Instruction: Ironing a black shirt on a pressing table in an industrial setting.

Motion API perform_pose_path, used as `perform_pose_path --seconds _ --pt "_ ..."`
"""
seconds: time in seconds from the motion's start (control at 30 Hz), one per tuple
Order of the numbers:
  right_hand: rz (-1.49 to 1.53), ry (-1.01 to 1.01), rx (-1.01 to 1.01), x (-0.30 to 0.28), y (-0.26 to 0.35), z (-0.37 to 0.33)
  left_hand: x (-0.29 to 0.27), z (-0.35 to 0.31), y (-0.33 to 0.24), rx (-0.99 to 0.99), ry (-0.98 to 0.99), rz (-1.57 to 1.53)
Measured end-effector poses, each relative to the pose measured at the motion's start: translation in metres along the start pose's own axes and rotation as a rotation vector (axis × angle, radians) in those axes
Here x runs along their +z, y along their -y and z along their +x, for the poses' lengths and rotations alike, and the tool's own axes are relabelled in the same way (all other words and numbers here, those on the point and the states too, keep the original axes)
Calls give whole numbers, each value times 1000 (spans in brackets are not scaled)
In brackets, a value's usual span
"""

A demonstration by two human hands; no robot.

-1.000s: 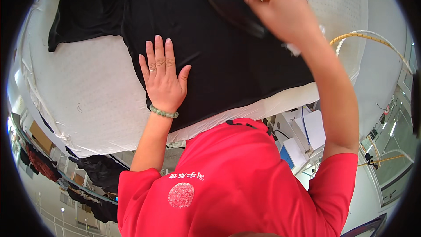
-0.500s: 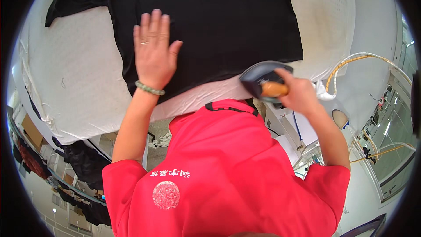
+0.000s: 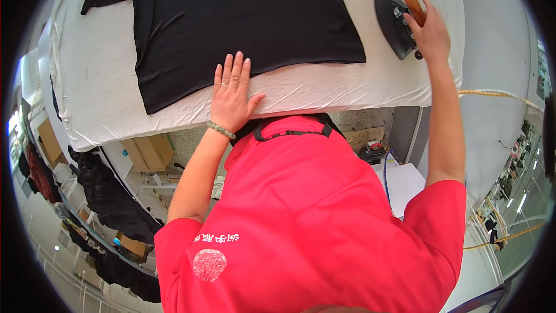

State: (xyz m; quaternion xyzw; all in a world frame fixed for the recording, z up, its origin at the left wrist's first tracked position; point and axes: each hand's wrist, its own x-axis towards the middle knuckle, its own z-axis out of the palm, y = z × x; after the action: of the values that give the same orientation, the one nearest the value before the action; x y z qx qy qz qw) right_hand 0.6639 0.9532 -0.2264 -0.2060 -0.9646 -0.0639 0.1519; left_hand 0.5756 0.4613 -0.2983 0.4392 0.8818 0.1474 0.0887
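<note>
A black garment [image 3: 243,17] lies spread on the white-covered ironing table [image 3: 98,81], its hem running near the table's front edge. My left hand [image 3: 231,95] rests flat, fingers stretched, with the fingertips on the cloth by the hem and the palm over the white cover. At the right, clear of the garment, my right hand [image 3: 431,35] grips the wooden handle of a dark iron [image 3: 394,26]. The iron's pointed body is over the white cover; whether it touches the cover I cannot tell.
A yellow-and-white hose [image 3: 498,94] runs off the table's right side. Under the front edge are a cardboard box [image 3: 149,152] and a white board [image 3: 402,185]. Dark garments [image 3: 104,197] hang at the left.
My right hand has carried the iron from the front edge rightward and farther away, off the hem. My left hand has slid nearer and right to the hem; the garment appears shifted left.
</note>
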Motion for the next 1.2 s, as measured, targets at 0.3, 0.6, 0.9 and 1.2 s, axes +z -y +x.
perform_pose_path --seconds 0.3,0.6,0.9,1.2 --pt "810 823 566 16 79 -94 9 -10 -18 -30 -52 81" --pt "874 453 223 39 63 -108 9 -14 -24 -44 -57 147" --pt "452 -55 -107 16 80 -106 9 -2 -43 -26 -112 104" --pt "420 155 -368 9 118 -145 31 48 -86 110 -84 -24"
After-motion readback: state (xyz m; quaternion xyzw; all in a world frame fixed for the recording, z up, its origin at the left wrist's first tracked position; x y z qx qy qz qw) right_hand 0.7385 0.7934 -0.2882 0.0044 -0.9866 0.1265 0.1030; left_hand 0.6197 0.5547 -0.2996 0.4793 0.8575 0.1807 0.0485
